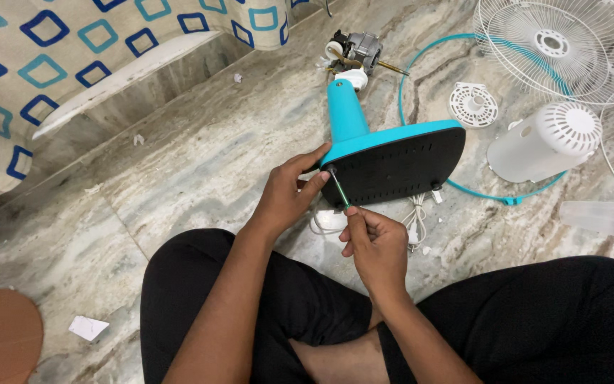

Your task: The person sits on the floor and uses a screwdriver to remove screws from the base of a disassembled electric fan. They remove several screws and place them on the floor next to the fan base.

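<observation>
A turquoise fan stand lies on its side on the marble floor, its black base plate turned toward me. My left hand grips the base's left edge. A green-handled screwdriver is pinched in my right hand, its tip resting at the plate's left corner. The turquoise neck runs away from me to the bare motor.
A white wire grille, a turquoise ring, a small white round cap and a white motor cover lie at the right. A coiled white cord sits under the base. Patterned fabric covers the left.
</observation>
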